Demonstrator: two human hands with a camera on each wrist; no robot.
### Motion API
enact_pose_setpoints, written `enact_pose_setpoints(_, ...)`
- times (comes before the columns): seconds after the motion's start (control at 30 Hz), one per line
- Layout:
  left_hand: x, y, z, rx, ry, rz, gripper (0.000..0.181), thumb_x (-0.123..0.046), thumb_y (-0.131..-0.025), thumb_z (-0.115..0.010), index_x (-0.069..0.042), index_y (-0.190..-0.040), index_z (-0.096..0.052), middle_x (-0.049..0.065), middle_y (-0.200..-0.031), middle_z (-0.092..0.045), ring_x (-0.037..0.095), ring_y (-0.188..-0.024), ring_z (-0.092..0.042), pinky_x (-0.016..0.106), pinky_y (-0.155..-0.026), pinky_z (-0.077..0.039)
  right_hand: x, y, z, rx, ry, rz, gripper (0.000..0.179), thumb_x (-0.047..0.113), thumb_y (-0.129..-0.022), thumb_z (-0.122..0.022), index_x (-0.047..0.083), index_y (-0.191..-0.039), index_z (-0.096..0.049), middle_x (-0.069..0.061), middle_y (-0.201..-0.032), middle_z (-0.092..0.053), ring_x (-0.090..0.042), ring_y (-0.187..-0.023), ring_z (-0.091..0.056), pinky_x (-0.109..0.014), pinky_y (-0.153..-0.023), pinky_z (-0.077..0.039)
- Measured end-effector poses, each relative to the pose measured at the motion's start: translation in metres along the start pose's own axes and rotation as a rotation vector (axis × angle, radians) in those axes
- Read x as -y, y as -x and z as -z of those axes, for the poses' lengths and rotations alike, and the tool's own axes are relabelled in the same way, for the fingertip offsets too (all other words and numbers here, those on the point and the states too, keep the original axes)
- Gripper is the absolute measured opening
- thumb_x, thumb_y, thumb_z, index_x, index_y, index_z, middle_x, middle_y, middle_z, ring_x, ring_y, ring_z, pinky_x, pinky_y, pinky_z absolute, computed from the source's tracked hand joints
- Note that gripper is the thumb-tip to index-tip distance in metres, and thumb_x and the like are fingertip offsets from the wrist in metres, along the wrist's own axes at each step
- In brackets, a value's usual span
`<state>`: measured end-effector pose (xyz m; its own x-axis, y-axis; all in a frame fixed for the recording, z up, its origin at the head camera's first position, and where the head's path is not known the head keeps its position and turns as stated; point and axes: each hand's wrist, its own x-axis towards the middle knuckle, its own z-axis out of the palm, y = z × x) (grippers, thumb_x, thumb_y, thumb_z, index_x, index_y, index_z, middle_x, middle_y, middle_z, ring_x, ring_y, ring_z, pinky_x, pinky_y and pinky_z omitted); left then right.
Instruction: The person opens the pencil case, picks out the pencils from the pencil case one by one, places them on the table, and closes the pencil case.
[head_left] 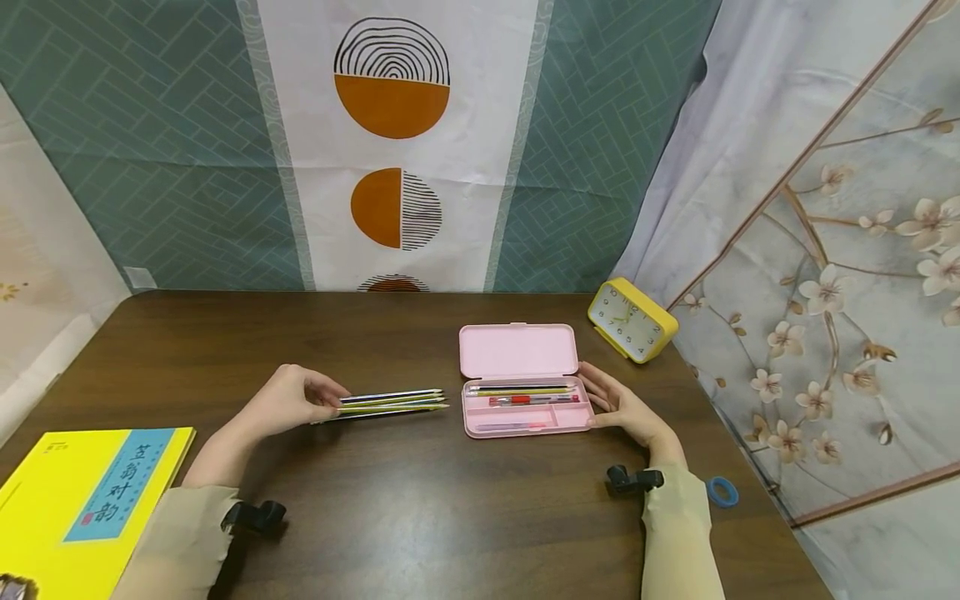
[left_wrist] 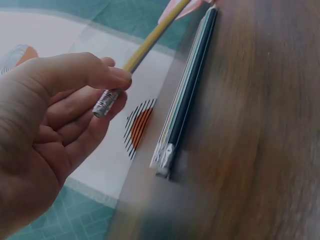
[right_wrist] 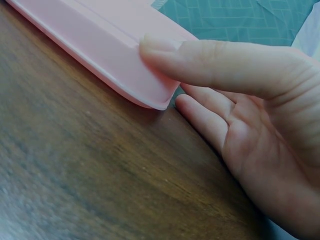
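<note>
In the left wrist view my left hand (left_wrist: 65, 110) pinches a yellow pencil (left_wrist: 147, 47) near its metal eraser end, between thumb and fingers. Below it on the table lie several dark and pale pencils (left_wrist: 190, 95), side by side. From the head view, this bundle (head_left: 397, 408) lies left of an open pink pencil case (head_left: 570, 415). Inside the case are pencils (head_left: 521, 389), a red pen (head_left: 532, 400) and a pale pink-purple pen (head_left: 513, 427). My right hand (head_left: 626, 412) touches the case's right end, thumb on its front wall, the other fingers extended along the side.
A yellow alarm clock (head_left: 633, 321) stands behind the case to the right. At the front left lies a yellow book (head_left: 45, 492) with a blue title panel. A blue ring-shaped roll (head_left: 722, 492) lies near the right table edge, beside the right sleeve.
</note>
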<state>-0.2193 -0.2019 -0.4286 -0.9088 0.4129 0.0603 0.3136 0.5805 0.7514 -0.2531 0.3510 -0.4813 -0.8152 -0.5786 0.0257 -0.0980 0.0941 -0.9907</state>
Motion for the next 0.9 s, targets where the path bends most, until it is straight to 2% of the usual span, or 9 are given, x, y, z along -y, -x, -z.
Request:
enact_pose_setpoints(0.37,0.014,0.009,0.012,0.054,0.031,0.031,0.02,-0.004,-0.079,-0.076,0.002,-0.098,-0.075,0.005,-0.083,-0.075,0.005,-0.072,-0.068,0.025,-0.061,-0.054,0.0,0.001,0.001,0.0,0.001,-0.001,0.101,-0.006,-0.08,-0.072,-0.002,-0.155,-0.005,-0.026,-0.161,0.002,0.007,-0.138,-0.032,-0.014,-0.105,-0.037)
enact_pose_setpoints(0.6,0.023,0.014,0.014,0.06,0.027,0.056,0.022,-0.009,-0.078,-0.079,0.001,-0.098,-0.075,0.005,-0.083,-0.075,0.006,-0.071,-0.068,0.025,-0.06,-0.054,-0.002,0.0,0.001,0.003,0.004,0.005,0.1,-0.005,-0.081,-0.072,-0.002,-0.155,-0.006,-0.025,-0.161,0.002,0.007,-0.138,-0.032,-0.014,-0.105,-0.037)
enact_pose_setpoints(0.9,0.03,0.014,0.013,0.101,0.027,0.066,0.023,-0.008,-0.079,-0.078,0.002,-0.099,-0.075,0.008,-0.086,-0.076,0.007,-0.071,-0.069,0.026,-0.061,-0.055,-0.001,-0.001,0.001,0.002,0.006,-0.001,0.1,-0.005,-0.081,-0.072,-0.002,-0.155,-0.006,-0.025,-0.161,0.002,0.004,-0.14,-0.029,-0.013,-0.106,-0.036)
